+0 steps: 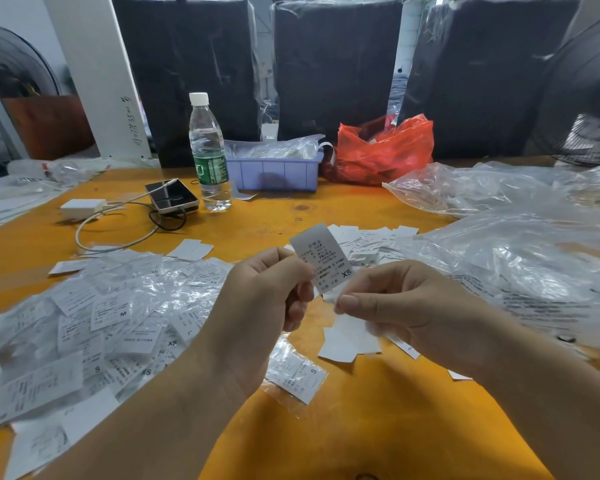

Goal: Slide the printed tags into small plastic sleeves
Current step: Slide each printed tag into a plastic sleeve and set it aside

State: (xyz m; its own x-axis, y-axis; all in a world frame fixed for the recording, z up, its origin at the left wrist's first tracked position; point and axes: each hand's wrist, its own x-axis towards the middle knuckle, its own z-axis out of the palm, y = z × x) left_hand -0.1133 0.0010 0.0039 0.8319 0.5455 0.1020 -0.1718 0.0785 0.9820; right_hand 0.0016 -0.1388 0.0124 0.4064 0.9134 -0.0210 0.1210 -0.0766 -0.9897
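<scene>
A white printed tag (321, 256) marked XS stands tilted above the orange table (378, 427), held between both hands. My left hand (264, 299) grips its left edge with curled fingers. My right hand (395, 303) pinches its lower end between thumb and forefinger; whether a clear sleeve is there too I cannot tell. A heap of tags in plastic sleeves (94, 327) covers the table on the left. Loose white tags (364, 240) lie beyond the hands, and a few more tags (347, 341) lie under my right hand.
A water bottle (209, 154), a phone (172, 200) with a charger and cable (84, 207), a lilac tray (274, 173) and a red plastic bag (385, 150) stand at the back. Large clear plastic bags (516, 251) fill the right side. A fan (582, 95) stands far right.
</scene>
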